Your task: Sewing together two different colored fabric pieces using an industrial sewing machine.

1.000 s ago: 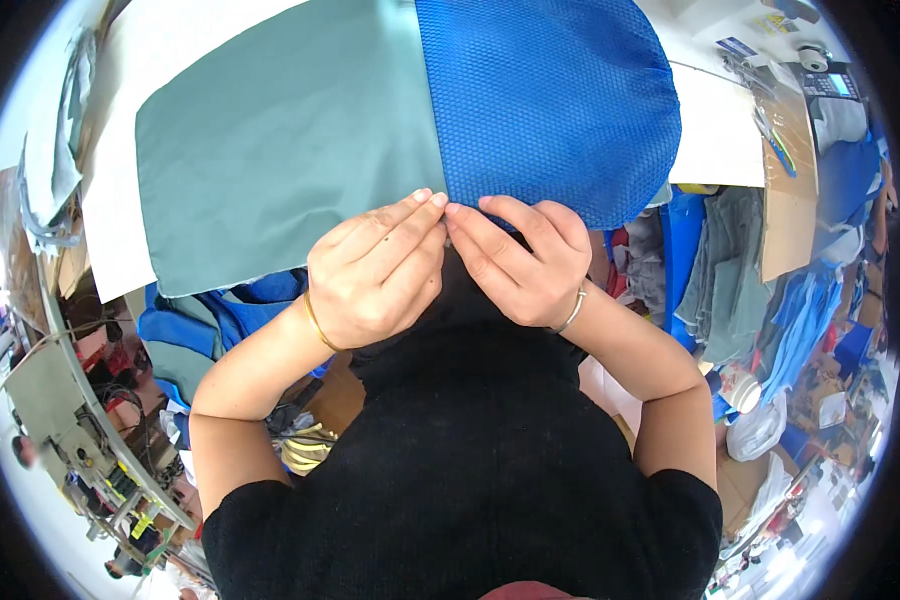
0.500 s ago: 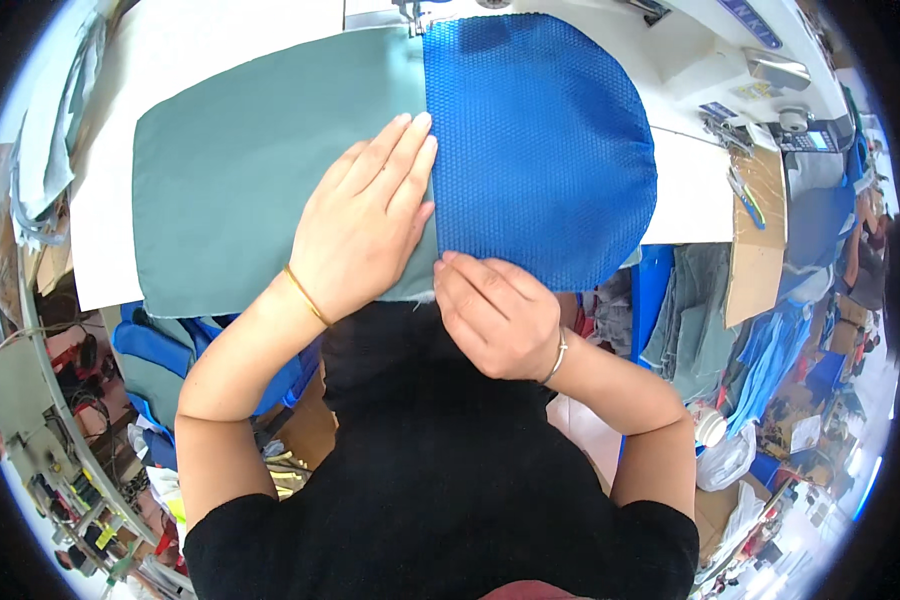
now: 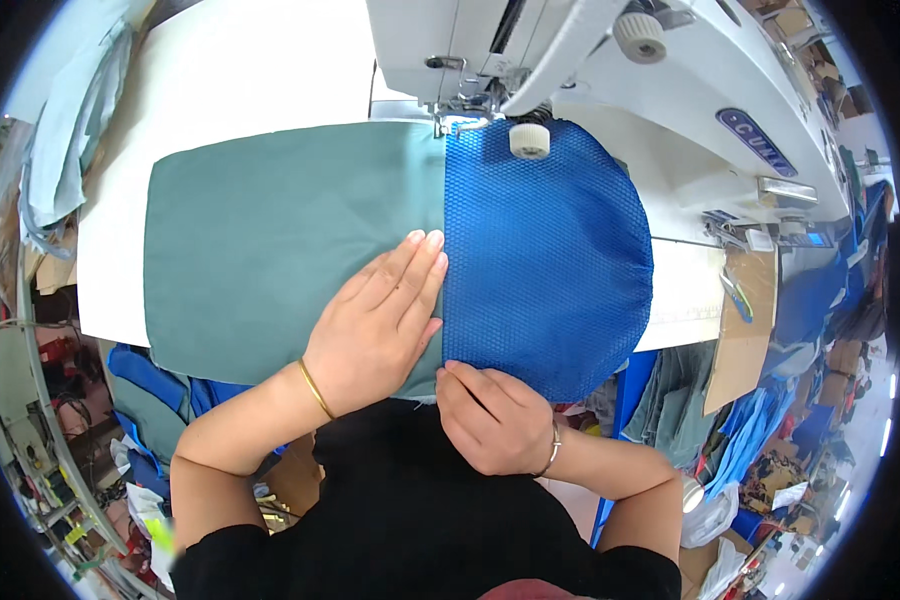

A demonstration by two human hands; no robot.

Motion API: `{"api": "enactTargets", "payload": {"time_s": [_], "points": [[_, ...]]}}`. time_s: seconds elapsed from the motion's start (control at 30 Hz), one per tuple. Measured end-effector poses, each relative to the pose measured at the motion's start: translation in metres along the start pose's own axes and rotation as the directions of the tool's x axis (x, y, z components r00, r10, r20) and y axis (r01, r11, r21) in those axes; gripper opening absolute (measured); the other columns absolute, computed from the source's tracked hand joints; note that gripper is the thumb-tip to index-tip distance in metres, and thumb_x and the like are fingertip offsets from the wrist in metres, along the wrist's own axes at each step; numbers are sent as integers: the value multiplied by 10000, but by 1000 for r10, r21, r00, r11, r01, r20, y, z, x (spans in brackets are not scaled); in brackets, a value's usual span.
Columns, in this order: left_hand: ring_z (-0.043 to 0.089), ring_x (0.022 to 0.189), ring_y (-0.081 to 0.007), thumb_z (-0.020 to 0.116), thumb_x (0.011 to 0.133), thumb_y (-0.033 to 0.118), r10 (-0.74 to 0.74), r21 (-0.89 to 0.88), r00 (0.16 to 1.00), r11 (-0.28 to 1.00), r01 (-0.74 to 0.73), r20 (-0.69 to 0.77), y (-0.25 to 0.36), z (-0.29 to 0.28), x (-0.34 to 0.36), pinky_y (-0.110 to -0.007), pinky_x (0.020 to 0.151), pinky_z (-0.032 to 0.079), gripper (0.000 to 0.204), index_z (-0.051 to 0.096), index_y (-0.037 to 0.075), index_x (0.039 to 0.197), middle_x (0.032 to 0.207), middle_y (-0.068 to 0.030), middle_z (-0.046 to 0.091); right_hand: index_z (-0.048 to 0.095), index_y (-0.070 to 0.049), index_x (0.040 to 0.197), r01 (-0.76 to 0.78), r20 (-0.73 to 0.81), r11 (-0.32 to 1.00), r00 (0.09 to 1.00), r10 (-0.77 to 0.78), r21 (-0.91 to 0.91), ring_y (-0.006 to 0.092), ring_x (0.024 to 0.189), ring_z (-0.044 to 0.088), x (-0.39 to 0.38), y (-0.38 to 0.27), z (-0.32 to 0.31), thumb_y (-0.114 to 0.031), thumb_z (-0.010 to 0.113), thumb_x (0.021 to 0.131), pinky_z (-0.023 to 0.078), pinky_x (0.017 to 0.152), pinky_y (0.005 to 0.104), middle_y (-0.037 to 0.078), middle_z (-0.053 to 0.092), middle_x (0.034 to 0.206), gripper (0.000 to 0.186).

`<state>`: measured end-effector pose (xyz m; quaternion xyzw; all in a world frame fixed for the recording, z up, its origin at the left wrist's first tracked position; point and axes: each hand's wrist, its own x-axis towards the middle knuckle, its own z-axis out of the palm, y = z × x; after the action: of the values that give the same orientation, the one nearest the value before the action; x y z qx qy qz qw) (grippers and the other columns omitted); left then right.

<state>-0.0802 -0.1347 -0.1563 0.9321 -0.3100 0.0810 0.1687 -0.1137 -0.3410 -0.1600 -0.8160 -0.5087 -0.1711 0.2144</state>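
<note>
A grey-green fabric panel [image 3: 260, 220] and a blue mesh fabric piece [image 3: 550, 270] lie side by side, meeting along a straight seam. The far end of that seam sits under the presser foot [image 3: 440, 127] of the sewing machine. My left hand [image 3: 375, 325] rests flat on the green panel, fingers stretched out and fingertips close to the seam. At the near end of the seam, my right hand [image 3: 495, 415] pinches the edge of the blue mesh between thumb and fingers.
The white sewing machine [image 3: 690, 110] arches over the far right of the white table [image 3: 110, 250]. Thread snips [image 3: 738, 295] lie on cardboard at the right. Grey-green cloth pieces [image 3: 675, 400] hang below the table's right side, and folded blue and green pieces [image 3: 150, 390] lie at the left.
The head view has shifted, so the table, fabric and hands appear lower and more of the sewing machine shows. Both hands keep about the same places on the fabric.
</note>
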Motion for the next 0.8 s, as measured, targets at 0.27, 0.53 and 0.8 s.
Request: {"api": "enactTargets", "payload": {"time_s": [0.27,0.53,0.8], "points": [[487,1317,-371,645,870,136,-12,22,1000,1000,11,18,-10,0,11,-449,1077,434,524,516,-123,1306,1405,-255,497,690,25,858,-45,26,998,999,44,40,245,938,686,8,14,-2,-61,663,719,543,735,293,121,685,954,166],[505,1313,-341,672,821,87,-17,57,1000,998,16,13,-27,1,27,-414,1038,445,571,504,-75,1343,1437,-209,490,688,15,862,-44,-6,998,999,44,46,238,933,681,21,35,4,-44,678,698,550,736,302,114,679,955,175],[510,1303,-347,653,833,61,27,77,999,997,-24,-39,-46,6,42,-418,1048,439,517,525,-71,1316,1440,-201,491,687,18,928,-53,3,997,999,53,59,249,969,673,33,54,4,-63,664,699,557,728,321,122,669,1013,244]]}}
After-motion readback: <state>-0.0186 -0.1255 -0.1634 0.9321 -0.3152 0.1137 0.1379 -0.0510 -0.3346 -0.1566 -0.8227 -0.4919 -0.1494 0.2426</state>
